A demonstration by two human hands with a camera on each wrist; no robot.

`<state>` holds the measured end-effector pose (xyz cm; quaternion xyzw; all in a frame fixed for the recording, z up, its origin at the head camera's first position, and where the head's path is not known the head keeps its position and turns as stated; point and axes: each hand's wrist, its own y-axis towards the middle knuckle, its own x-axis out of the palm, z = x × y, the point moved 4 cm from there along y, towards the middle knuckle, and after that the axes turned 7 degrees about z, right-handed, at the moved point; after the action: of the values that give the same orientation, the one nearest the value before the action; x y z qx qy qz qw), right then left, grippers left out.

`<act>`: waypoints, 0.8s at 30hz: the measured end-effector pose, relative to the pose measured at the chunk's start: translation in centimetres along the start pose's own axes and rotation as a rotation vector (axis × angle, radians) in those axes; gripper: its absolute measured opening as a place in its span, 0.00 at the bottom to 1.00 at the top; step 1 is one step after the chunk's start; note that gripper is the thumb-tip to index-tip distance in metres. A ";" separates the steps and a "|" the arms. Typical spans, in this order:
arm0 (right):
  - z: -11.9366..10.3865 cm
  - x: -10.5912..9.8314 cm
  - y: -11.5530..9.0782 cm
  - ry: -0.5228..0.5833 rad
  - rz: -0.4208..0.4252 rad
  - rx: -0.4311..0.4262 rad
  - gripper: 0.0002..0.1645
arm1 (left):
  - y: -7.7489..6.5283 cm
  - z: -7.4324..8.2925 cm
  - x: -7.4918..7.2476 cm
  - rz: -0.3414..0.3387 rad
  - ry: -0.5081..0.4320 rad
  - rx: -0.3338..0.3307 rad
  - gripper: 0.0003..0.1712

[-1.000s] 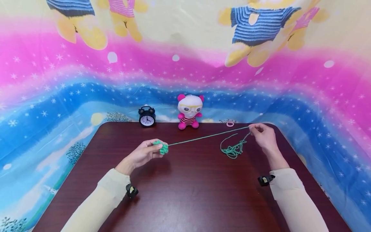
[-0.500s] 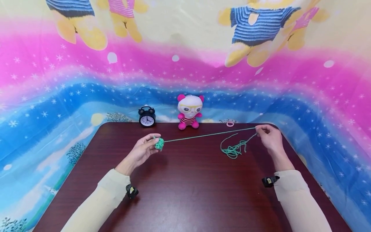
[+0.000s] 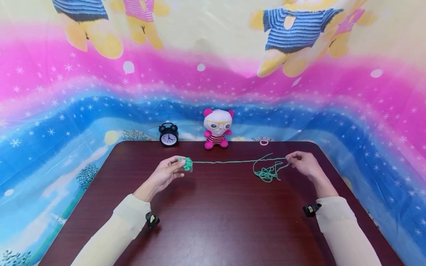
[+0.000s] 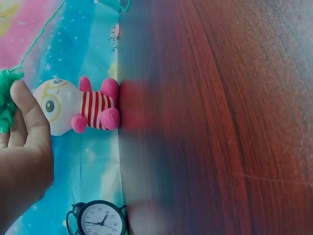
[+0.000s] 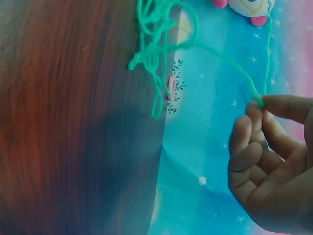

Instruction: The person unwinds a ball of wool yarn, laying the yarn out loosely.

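Observation:
My left hand (image 3: pixel 162 174) holds a small bundle of green yarn (image 3: pixel 188 164) between thumb and fingers. In the left wrist view the green bundle (image 4: pixel 7 98) shows only partly, at the left edge. From it a single yarn strand (image 3: pixel 226 162) stretches almost level across to my right hand (image 3: pixel 306 163). Thumb and fingertip of the right hand (image 5: pixel 274 161) pinch the strand above the table. Below and left of that hand lies a loose tangle of the same yarn (image 3: pixel 268 173), joined to the pinched point by a short length.
A black alarm clock (image 3: pixel 169 135) and a pink and white panda toy (image 3: pixel 217 129) stand along the far edge of the dark wooden table (image 3: pixel 213 214). A small pink ring (image 3: pixel 264 142) lies to their right. A printed cloth (image 3: pixel 186 85) hangs behind.
My right hand first moved right, drawing the strand longer, then came slightly left and down. The strand went from slanted to nearly level. The bundle turned in my left hand.

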<state>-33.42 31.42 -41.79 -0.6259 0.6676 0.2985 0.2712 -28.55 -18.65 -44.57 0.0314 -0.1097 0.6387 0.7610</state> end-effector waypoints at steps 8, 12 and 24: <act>0.2 1.0 -0.2 0.012 -0.075 0.000 0.22 | -0.1 0.3 0.7 -0.017 -0.054 0.018 0.22; -0.3 1.4 -0.2 0.018 -0.066 -0.017 0.21 | -0.1 0.3 0.8 -0.021 -0.071 0.014 0.18; -2.5 3.6 -0.6 0.061 -0.065 -0.076 0.19 | -0.2 0.3 1.7 -0.093 -0.064 -0.025 0.18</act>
<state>-33.08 27.19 -42.78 -0.6661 0.6429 0.2953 0.2362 -28.11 -17.06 -43.89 0.0475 -0.1403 0.5999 0.7863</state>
